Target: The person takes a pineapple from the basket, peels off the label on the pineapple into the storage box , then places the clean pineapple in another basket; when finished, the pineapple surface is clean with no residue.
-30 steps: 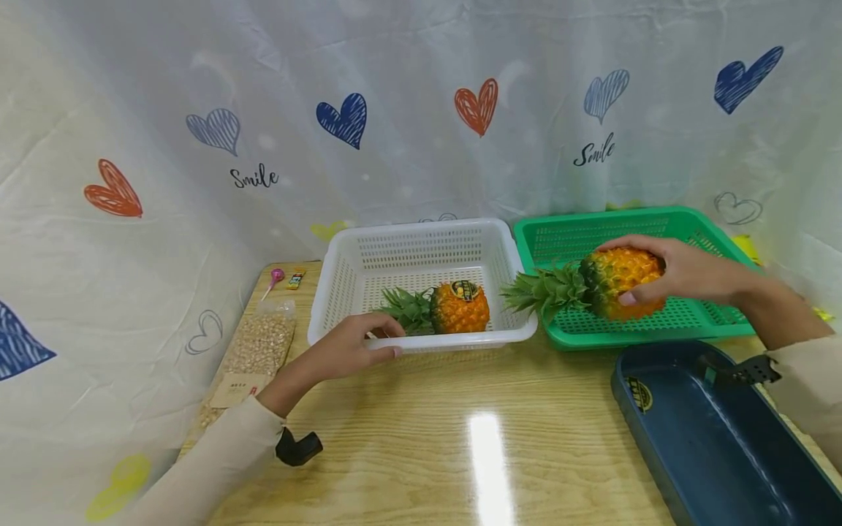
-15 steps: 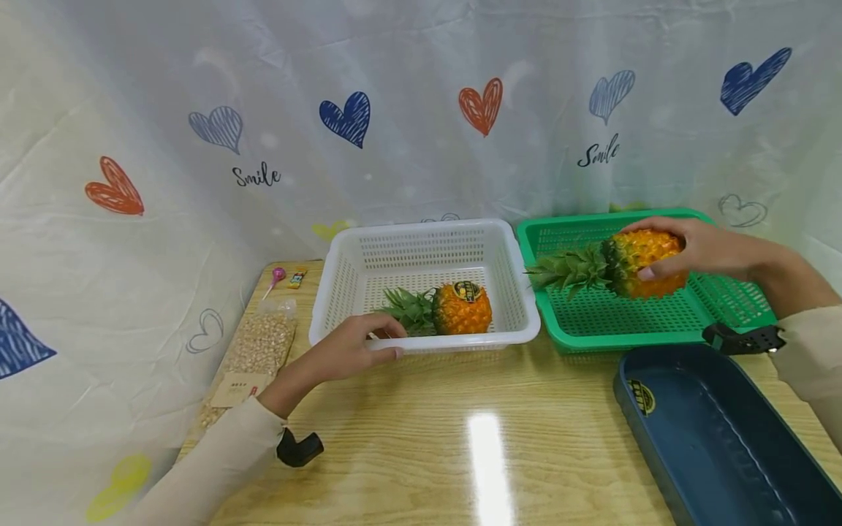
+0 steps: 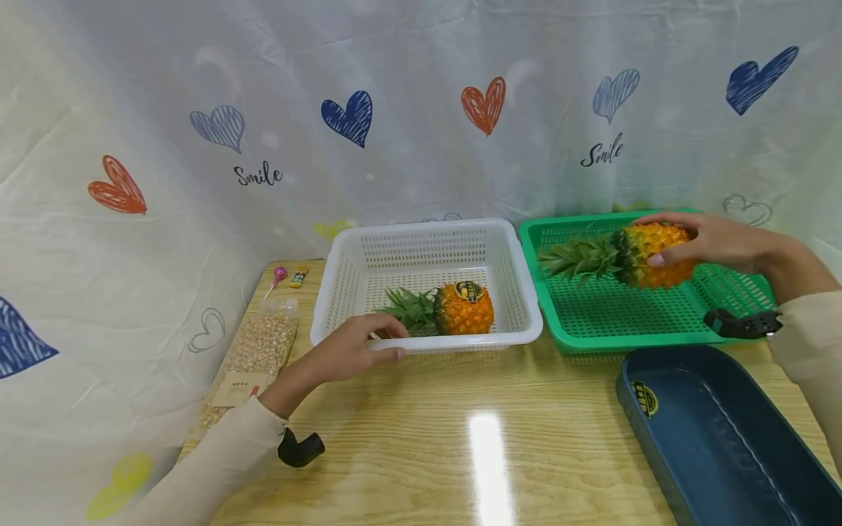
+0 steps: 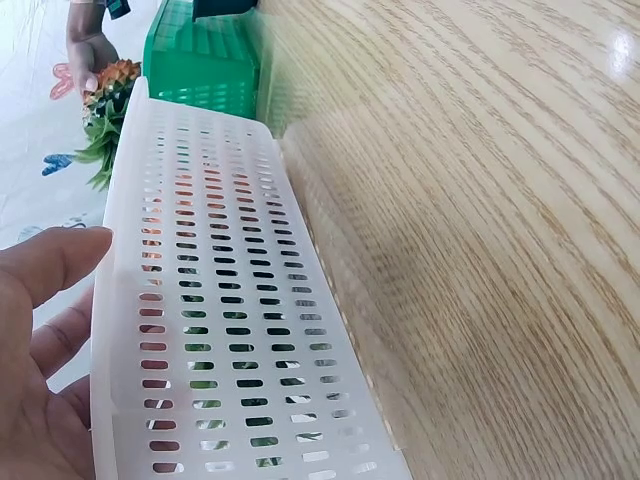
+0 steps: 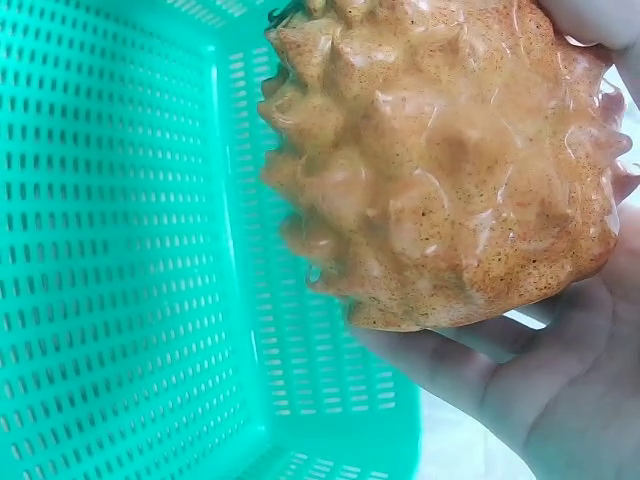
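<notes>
Behind my work hangs a pale cloth backdrop [image 3: 408, 179], softly folded and printed with hearts and the word "Smile"; before it lies a table [image 3: 395, 438] with a smooth, yellowish wood-grain surface; on this, at my right, sits a dark blue tray [image 3: 723, 431], glossy, deep-walled and round-cornered; just beyond it stands a green basket [image 3: 592, 318], rectangular and pierced with rows of slots; to its left stands a white basket [image 3: 473, 340] of similar lattice, its rim broad and rounded; at far left lies a clear bag [image 3: 259, 343] of pale, grain-like pieces; the held pineapple [image 3: 634, 256] is above the green basket, crown leftward, its shiny orange skin raised in blunt points; the second pineapple [image 3: 457, 308] lies on its side within the white basket, bearing a black-and-gold label [image 3: 470, 291]; near the table's back corner lie a pink lollipop [image 3: 280, 273] and a small yellow packet [image 3: 299, 277]. My right hand [image 3: 730, 245] is spread as wide as the fruit's body, thumb and fingers curved round it; my left hand [image 3: 355, 347] pinches the white basket's near rim, thumb outside and fingers bent over inside.
</notes>
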{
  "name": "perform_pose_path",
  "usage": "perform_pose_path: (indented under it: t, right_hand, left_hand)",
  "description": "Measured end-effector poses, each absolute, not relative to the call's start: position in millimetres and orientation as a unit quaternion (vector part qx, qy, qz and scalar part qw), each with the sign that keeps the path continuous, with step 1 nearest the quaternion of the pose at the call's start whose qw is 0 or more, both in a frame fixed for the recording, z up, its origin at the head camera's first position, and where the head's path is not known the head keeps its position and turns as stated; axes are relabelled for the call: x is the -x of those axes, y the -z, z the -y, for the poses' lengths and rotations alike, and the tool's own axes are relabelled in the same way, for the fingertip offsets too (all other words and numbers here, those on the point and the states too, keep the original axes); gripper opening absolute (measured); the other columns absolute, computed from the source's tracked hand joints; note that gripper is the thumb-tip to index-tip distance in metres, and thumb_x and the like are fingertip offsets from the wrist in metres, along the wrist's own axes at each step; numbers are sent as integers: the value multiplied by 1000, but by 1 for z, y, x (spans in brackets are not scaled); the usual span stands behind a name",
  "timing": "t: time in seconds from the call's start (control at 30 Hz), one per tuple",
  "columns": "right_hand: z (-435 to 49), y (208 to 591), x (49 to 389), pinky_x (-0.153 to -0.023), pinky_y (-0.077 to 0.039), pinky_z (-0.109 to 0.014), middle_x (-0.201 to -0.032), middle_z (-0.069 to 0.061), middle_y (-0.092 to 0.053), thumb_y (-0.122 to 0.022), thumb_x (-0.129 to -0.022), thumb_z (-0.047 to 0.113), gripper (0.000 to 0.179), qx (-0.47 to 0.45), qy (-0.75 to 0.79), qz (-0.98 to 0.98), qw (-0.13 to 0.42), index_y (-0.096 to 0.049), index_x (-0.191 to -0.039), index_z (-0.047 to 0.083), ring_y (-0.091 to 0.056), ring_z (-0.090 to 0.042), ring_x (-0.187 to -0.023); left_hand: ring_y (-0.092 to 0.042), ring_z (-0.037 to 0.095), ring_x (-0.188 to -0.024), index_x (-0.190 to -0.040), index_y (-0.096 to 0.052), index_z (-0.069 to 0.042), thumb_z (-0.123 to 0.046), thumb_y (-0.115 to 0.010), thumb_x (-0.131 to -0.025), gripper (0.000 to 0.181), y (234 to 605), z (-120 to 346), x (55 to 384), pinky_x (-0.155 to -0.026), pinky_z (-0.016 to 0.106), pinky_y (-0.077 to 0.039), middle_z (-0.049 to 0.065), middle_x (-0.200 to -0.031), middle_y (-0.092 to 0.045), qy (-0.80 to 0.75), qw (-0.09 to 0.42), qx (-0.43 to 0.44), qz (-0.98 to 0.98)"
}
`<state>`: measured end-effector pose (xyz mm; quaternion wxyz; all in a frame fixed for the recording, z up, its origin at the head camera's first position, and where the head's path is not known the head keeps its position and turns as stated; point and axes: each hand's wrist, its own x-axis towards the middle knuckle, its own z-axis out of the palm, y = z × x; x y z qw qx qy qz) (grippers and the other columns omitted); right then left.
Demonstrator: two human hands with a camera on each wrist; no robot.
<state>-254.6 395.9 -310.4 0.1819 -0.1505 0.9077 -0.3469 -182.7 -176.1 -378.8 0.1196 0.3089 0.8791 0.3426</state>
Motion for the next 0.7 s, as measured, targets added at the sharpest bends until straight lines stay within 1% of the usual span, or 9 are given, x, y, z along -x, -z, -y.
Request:
perform_pose_path:
  t: [0.1,0.13,0.2,0.3,0.37,0.43,0.5,0.6,0.7]
  right_hand:
    - [-402,313,258,-89,-49,-56,-147,-16,-35,-61,-100,18,69,142,342,-911,183,-26,-159,19,-58,-6,-105]
    - [-403,314,259,-91,-47,-61,-151,-19,-33,-62,-100,19,69,140,341,-911,183,-25,-159,18,-56,-11,-111]
    - [-405,317,261,-93,-42,-69,-156,-24,-27,-63,-100,20,71,134,339,-913,185,-25,-159,17,-52,-26,-123]
    - [-407,322,265,-92,-36,-76,-161,-31,-15,-64,-99,23,73,129,332,-915,190,-25,-159,14,-35,-51,-133]
    - [-407,325,267,-91,-35,-76,-161,-34,-10,-66,-98,25,74,124,331,-915,193,-24,-159,12,-28,-58,-134]
    - [-407,328,268,-92,-39,-74,-160,-34,-9,-66,-98,25,75,119,333,-915,195,-24,-158,10,-30,-59,-133]
    - [-406,331,270,-92,-42,-71,-159,-34,-12,-66,-98,27,76,113,333,-916,194,-23,-158,8,-33,-58,-132]
    - [-403,335,274,-90,-47,-65,-155,-35,-20,-66,-98,30,79,99,328,-920,192,-22,-159,8,-41,-57,-128]
    - [-401,340,279,-88,-49,-64,-153,-37,-22,-67,-97,32,81,91,313,-926,188,-21,-159,8,-40,-58,-127]
  left_hand:
    - [-62,10,-95,-114,-68,-25,-30,-72,-95,20,379,176,183,-84,36,-52,-8,-106,-68,-343,121,-308,-879]
    - [-62,10,-95,-114,-68,-25,-30,-72,-95,20,379,176,183,-84,36,-52,-9,-106,-68,-343,121,-308,-879]
    - [-62,10,-95,-114,-68,-25,-31,-71,-95,20,379,177,183,-84,36,-52,-9,-106,-68,-342,121,-307,-880]
    - [-62,10,-96,-114,-68,-25,-31,-72,-95,20,379,177,183,-84,36,-52,-9,-107,-68,-342,122,-305,-880]
    - [-62,10,-96,-114,-68,-25,-30,-72,-95,20,379,176,183,-84,36,-52,-9,-107,-68,-342,123,-304,-881]
    - [-62,10,-96,-114,-68,-25,-30,-71,-95,20,379,176,183,-84,36,-51,-9,-107,-68,-342,125,-303,-881]
    - [-62,10,-96,-114,-68,-25,-31,-71,-95,20,379,176,183,-84,36,-51,-9,-107,-67,-340,126,-302,-881]
    - [-62,10,-96,-114,-68,-25,-31,-71,-95,20,379,176,183,-84,36,-51,-9,-107,-67,-339,128,-301,-882]
    - [-62,10,-96,-115,-68,-25,-28,-71,-95,20,379,175,183,-84,36,-51,-8,-107,-67,-338,130,-300,-883]
